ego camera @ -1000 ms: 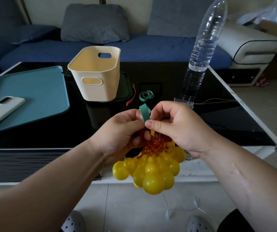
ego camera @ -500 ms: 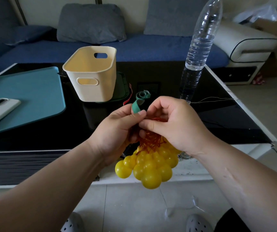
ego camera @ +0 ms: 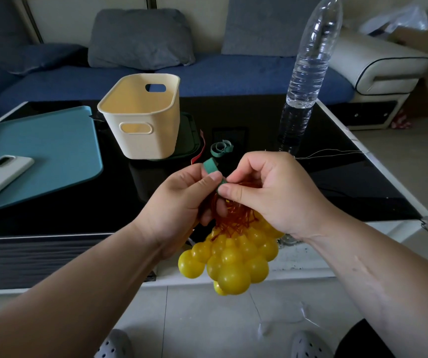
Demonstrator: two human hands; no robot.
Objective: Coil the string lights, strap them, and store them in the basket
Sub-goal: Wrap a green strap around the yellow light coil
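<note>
Strap [ego camera: 210, 168] tail swung left; both hands [ego camera: 179, 202] [ego camera: 272, 192] pinch it round coiled lights [ego camera: 233, 262]; strapping unfinished, basket [ego camera: 140, 117] empty.

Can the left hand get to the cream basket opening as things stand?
Probably yes. The cream basket stands open-topped just beyond the left hand, nothing between them. But that hand is pinching the green strap on the string lights.

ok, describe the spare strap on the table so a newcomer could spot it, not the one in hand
On the black glass table, look between the cream basket and the tall clear water bottle. The spare strap lies there as a small loose curl of green tape. It is lying free, unlike the green strap pinched between both hands above the yellow string lights.
</note>
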